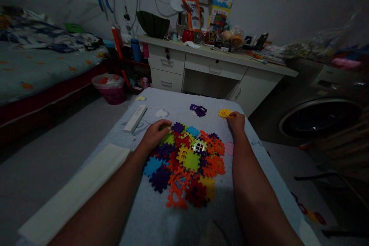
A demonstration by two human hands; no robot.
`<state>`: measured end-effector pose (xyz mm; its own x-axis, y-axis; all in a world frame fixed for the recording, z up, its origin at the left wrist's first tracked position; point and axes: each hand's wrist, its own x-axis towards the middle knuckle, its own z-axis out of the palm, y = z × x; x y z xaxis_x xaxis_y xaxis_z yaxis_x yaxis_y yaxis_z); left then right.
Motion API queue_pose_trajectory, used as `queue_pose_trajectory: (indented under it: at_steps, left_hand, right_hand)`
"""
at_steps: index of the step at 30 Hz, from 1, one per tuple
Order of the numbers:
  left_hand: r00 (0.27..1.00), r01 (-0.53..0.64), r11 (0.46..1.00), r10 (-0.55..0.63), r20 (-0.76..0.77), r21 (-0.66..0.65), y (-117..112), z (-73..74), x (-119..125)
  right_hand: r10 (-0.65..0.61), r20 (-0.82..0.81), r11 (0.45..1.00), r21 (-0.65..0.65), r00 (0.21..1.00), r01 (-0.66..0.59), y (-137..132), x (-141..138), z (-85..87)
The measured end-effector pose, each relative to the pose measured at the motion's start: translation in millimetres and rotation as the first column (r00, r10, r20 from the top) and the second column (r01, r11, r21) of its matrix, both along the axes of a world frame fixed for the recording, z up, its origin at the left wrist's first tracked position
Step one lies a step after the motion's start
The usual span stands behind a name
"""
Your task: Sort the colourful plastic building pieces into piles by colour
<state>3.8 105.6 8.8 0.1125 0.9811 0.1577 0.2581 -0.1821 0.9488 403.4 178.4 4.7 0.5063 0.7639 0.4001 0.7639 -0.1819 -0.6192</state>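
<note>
A heap of colourful toothed plastic building pieces (191, 160) lies on the cloth-covered table. My left hand (157, 133) rests at the heap's upper left edge, fingers loosely curved and thumb a little apart, beside a green piece (168, 139) and a purple square piece (178, 127). I see nothing held in it. At the table's far right, my right hand (236, 121) has its fingertips closed on the edge of a yellow toothed piece (223, 113); the fingers partly cover it. Left of that lie purple pieces (198, 110), apart from the heap.
A long white box (135, 118) and a white cloud-like shape (161, 113) are on the table's left. Behind stands a white desk (213, 65) crowded with items. A washing machine (317, 103) is at right, a bed (43, 69) and pink bin (109, 90) at left.
</note>
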Motion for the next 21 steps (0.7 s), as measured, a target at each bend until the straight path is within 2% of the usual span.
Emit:
queue_pose_trajectory:
  at_steps: [4, 5, 7, 8, 9, 11, 13, 15, 17, 21]
  left_hand:
    - [1.0, -0.009, 1.0, 0.009, 0.013, -0.001, -0.2, 0.3, 0.5]
    - [1.0, -0.011, 1.0, 0.011, 0.016, -0.001, -0.4, 0.3, 0.6]
    - [1.0, -0.008, 1.0, 0.008, 0.016, -0.004, -0.6, 0.3, 0.9]
    - [1.0, -0.007, 1.0, 0.007, 0.017, -0.006, -0.7, 0.3, 1.0]
    - [1.0, -0.006, 1.0, 0.006, 0.017, -0.008, -0.8, 0.3, 1.1]
    - [1.0, -0.008, 1.0, 0.008, 0.022, -0.01, -0.7, 0.3, 1.4]
    - [0.999, -0.014, 1.0, 0.014, 0.032, -0.007, -0.3, 0.2, 1.7]
    - [0.999, -0.017, 1.0, 0.017, 0.043, -0.001, 0.3, -0.2, 1.8]
    - [0.999, -0.014, 1.0, 0.014, 0.049, 0.007, 1.0, -1.1, 1.8]
    - [0.999, -0.007, 1.0, 0.007, 0.046, 0.014, 2.6, -2.7, 1.1]
  right_hand:
    - [-0.03, 0.012, 0.999, 0.03, 0.999, 0.03, -0.5, -10.6, 15.9]
    - [0.006, 0.007, 0.999, 0.034, 1.0, -0.007, 0.4, -16.3, 22.4]
    - [0.188, -0.031, 0.982, 0.014, 0.982, -0.188, 2.3, -33.4, 36.4]
    - [0.318, -0.06, 0.948, -0.008, 0.946, -0.319, 2.9, -45.2, 42.8]
    - [0.461, -0.099, 0.884, -0.035, 0.882, -0.466, 2.9, -59.1, 48.1]
    - [0.682, -0.143, 0.712, -0.092, 0.717, -0.696, 0.2, -91.7, 54.6]
    - [0.808, -0.116, 0.556, -0.171, 0.577, -0.813, -6.2, -126.0, 54.6]
    - [0.873, -0.079, 0.452, -0.242, 0.481, -0.859, -14.5, -155.6, 49.7]
    - [0.903, -0.015, 0.407, -0.292, 0.429, -0.866, -22.3, -175.9, 42.7]
    - [0.916, 0.074, 0.391, -0.379, 0.393, -0.839, -28.6, -188.2, 32.4]
